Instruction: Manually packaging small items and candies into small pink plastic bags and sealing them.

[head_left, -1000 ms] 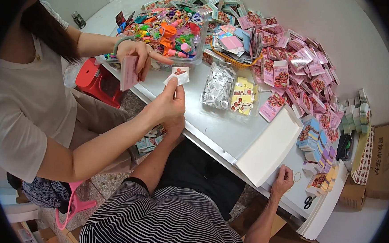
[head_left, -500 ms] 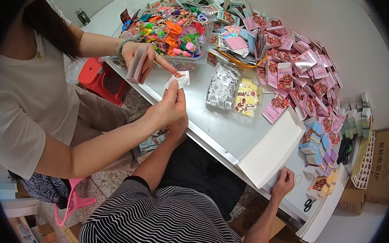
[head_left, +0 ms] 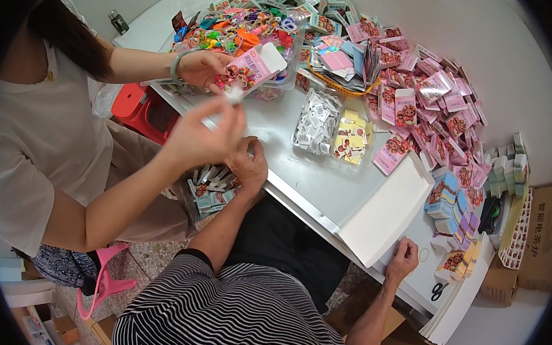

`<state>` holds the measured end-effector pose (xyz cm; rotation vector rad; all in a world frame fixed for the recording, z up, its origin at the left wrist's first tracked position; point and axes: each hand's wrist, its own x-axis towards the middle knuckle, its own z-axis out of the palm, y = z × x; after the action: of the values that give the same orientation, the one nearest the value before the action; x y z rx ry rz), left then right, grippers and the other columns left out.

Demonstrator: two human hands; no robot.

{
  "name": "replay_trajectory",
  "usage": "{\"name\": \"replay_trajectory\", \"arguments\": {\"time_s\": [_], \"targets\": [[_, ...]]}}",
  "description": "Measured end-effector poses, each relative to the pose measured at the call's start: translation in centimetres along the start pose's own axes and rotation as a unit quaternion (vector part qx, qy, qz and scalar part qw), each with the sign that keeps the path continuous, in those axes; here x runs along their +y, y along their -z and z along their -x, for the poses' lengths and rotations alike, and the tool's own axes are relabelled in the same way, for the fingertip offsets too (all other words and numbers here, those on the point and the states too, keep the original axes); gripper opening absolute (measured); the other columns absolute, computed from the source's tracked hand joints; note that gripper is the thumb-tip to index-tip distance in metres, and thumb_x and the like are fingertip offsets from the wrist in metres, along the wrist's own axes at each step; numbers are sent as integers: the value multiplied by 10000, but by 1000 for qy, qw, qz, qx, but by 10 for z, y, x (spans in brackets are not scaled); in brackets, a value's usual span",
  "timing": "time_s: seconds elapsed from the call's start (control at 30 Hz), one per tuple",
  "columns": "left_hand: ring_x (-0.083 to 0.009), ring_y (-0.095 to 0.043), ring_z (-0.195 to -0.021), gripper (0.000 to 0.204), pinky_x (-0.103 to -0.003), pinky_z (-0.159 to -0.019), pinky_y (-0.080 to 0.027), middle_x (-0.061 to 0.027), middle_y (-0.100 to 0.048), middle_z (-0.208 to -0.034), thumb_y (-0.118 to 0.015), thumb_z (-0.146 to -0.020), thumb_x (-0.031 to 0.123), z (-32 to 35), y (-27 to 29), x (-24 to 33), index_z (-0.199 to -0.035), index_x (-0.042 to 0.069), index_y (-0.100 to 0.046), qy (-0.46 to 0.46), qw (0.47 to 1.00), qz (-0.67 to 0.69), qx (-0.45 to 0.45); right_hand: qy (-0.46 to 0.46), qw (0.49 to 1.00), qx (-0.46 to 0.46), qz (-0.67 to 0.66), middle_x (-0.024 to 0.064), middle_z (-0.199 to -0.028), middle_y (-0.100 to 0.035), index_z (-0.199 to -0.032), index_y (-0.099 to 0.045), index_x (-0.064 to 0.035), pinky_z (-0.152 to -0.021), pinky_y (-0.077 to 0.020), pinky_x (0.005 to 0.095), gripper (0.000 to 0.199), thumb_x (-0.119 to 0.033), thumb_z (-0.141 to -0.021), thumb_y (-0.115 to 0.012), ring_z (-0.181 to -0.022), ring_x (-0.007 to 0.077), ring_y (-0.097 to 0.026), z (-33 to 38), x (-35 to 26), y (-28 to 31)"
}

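My left hand (head_left: 249, 164) rests by the table's front edge, fingers curled in, partly behind a co-worker's hand; no object shows in it. My right hand (head_left: 403, 259) lies loosely closed on the table beside a white open tray (head_left: 384, 211), with nothing visible in it. A co-worker at my left has a pink printed box (head_left: 250, 70) with its flap up in one hand (head_left: 203, 69). The other co-worker hand (head_left: 212, 134), blurred, pinches a small white piece (head_left: 234, 94) in front of that box.
Behind are a bin of colourful trinkets (head_left: 233, 40), a yellow basket of packets (head_left: 338, 84), tubs of small white packets (head_left: 317, 121) and yellow cards (head_left: 352, 139), and heaped pink boxes (head_left: 438, 106). Card stacks (head_left: 445, 195) and black scissors (head_left: 439, 290) are at right. A red stool (head_left: 141, 110) stands left.
The co-worker has turned the pink box face-up and shifted it right. Their other hand has moved left with the white piece, uncovering more of my left hand. My right hand stays put.
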<state>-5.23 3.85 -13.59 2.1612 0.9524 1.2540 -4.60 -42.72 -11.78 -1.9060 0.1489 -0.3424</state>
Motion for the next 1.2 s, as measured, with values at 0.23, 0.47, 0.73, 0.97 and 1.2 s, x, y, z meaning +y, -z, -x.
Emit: {"name": "replay_trajectory", "arguments": {"time_s": [0.23, 0.47, 0.73, 0.97, 1.2], "targets": [[-281, -611, -971, 100, -448, -873, -398, -30, -693, -1006, -686, -882, 175, -6, 16, -3, -968, 144, -726, 10, 999, -44, -3, -3, 1000, -25, -13, -4, -844, -633, -947, -676, 19, -721, -455, 230, 146, -118, -997, -674, -779, 71, -536, -2, 0, -8], [-281, -610, -964, 99, -451, -864, -405, -31, -691, -1004, -683, -882, 167, -6, 14, -3, -970, 149, -725, 7, 999, -43, -4, -8, 1000, -23, -5, -2, -852, -634, -946, -670, 18, -732, -463, 237, 152, -124, -1000, -673, -781, 78, -539, -3, 4, -5], [-287, -602, -989, 99, -448, -880, -396, -35, -687, -1003, -681, -880, 165, -6, 14, -1, -970, 150, -720, 13, 999, -38, 1, -6, 1000, -22, 0, -7, -853, -630, -946, -670, 14, -728, -458, 234, 151, -126, -1002, -671, -781, 74, -533, -3, 2, -6], [-289, -599, -1004, 100, -443, -899, -387, -37, -683, -1013, -686, -876, 169, -6, 14, 0, -968, 146, -720, 19, 1000, -23, -2, -7, 1000, -21, -5, -10, -851, -628, -942, -669, 13, -719, -450, 227, 152, -126, -1003, -670, -775, 69, -527, -4, 5, -6], [-264, -601, -1003, 79, -430, -903, -380, -29, -680, -1005, -690, -874, 166, -5, 11, -7, -946, 149, -718, 14, 999, -39, 5, -17, 1000, -24, -2, -10, -850, -627, -944, -670, 12, -722, -450, 232, 152, -128, -1002, -672, -778, 71, -525, -4, 4, -6]]}}
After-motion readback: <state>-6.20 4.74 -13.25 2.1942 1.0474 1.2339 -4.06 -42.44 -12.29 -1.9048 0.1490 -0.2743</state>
